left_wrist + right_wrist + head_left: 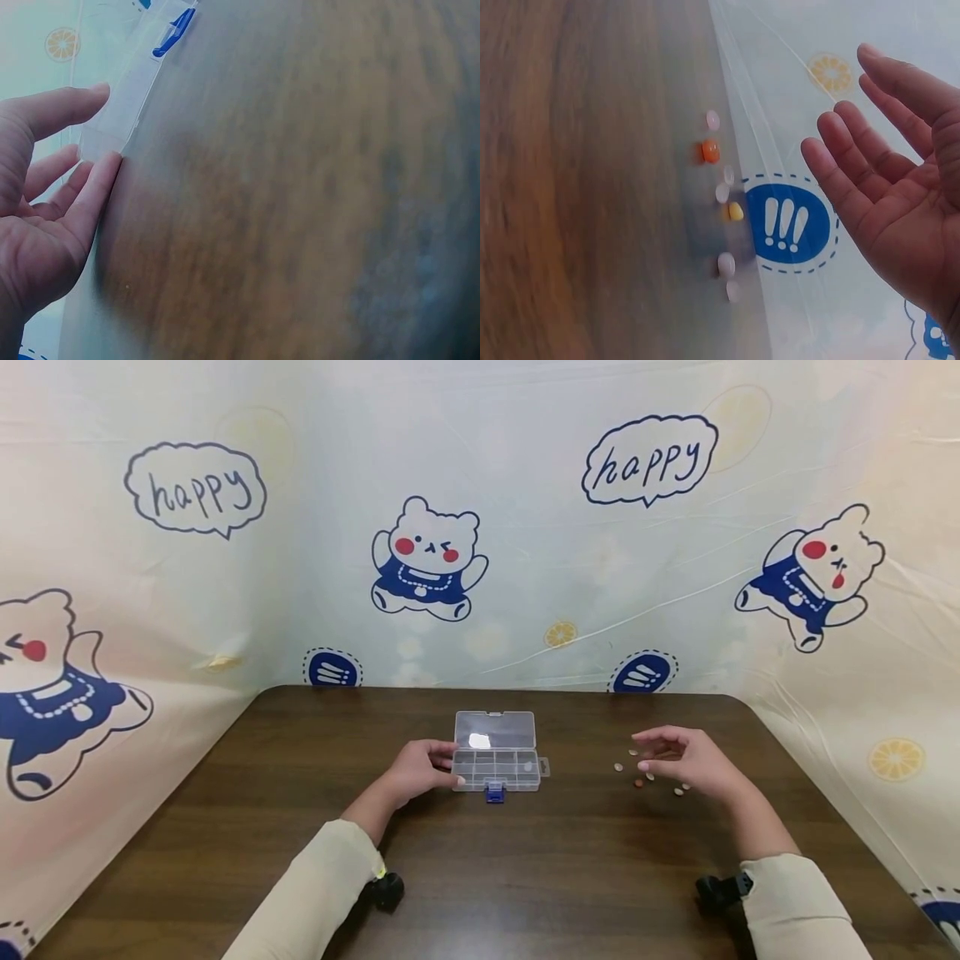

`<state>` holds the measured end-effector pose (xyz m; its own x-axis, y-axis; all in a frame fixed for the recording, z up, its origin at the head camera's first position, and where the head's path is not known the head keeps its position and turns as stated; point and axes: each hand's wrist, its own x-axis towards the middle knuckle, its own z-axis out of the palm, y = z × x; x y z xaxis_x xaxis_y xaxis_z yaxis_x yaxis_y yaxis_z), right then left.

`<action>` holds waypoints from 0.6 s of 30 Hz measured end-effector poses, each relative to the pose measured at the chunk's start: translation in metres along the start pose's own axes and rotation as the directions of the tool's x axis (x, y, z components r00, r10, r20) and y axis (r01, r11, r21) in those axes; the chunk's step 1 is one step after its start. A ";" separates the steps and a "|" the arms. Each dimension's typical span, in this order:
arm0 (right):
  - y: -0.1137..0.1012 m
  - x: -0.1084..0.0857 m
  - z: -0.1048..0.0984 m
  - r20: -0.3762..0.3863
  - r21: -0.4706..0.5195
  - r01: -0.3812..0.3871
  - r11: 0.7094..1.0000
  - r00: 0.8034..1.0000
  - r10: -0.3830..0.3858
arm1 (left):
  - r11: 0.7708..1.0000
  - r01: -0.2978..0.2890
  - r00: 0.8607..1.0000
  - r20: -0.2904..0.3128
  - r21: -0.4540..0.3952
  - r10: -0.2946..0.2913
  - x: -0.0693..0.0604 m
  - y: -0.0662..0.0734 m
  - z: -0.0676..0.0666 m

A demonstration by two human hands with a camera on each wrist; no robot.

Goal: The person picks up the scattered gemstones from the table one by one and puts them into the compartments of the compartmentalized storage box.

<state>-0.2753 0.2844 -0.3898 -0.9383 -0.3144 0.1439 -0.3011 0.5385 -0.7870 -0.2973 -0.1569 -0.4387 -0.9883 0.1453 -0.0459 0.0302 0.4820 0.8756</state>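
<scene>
Brown tabletop [480,877] underlies outstretched hands [411,772] [692,763] (left holding box [495,769]).

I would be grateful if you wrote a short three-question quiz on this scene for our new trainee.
1. Multiple choice: what colour is the latch on the front of the clear box?
a) red
b) blue
c) yellow

2. True or false: the box is closed.

3. Short answer: which hand is nearer the orange piece lying on the table?

Key:
1. b, blue.
2. False; the lid stands open.
3. The right hand; the left hand is at the box's left end.
</scene>
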 end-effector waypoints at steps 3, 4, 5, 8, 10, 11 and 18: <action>0.003 -0.004 -0.004 0.001 -0.004 -0.012 1.000 1.000 0.012 | 1.000 -0.004 1.000 0.007 -0.003 0.004 0.001 -0.001 0.001; 0.003 -0.005 -0.005 0.002 -0.007 -0.018 1.000 1.000 0.018 | 1.000 -0.004 1.000 0.010 -0.007 0.004 0.002 -0.001 0.001; 0.004 -0.007 -0.006 -0.002 -0.005 -0.030 1.000 1.000 0.030 | 1.000 -0.006 1.000 0.011 -0.009 0.006 0.002 -0.001 0.001; 0.006 -0.011 -0.010 -0.010 -0.013 -0.050 0.999 0.999 0.050 | 1.000 -0.010 1.000 0.017 -0.021 0.010 0.003 -0.001 0.001; 0.006 -0.013 -0.011 -0.014 -0.012 -0.053 0.999 0.999 0.053 | 1.000 -0.009 1.000 0.016 -0.024 0.009 0.003 -0.001 0.001; 0.007 -0.014 -0.012 -0.016 -0.007 -0.054 0.999 0.998 0.054 | 1.000 -0.013 1.000 0.015 -0.023 0.013 0.003 -0.002 0.001; 0.014 -0.018 -0.017 -0.013 0.006 -0.055 0.998 0.998 0.056 | 0.999 -0.011 1.000 0.003 -0.036 0.011 0.002 -0.002 0.001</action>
<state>-0.2659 0.3112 -0.3933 -0.9557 -0.2738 0.1077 -0.2475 0.5501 -0.7976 -0.2988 -0.1568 -0.4405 -0.9874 0.1534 -0.0379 0.0356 0.4492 0.8927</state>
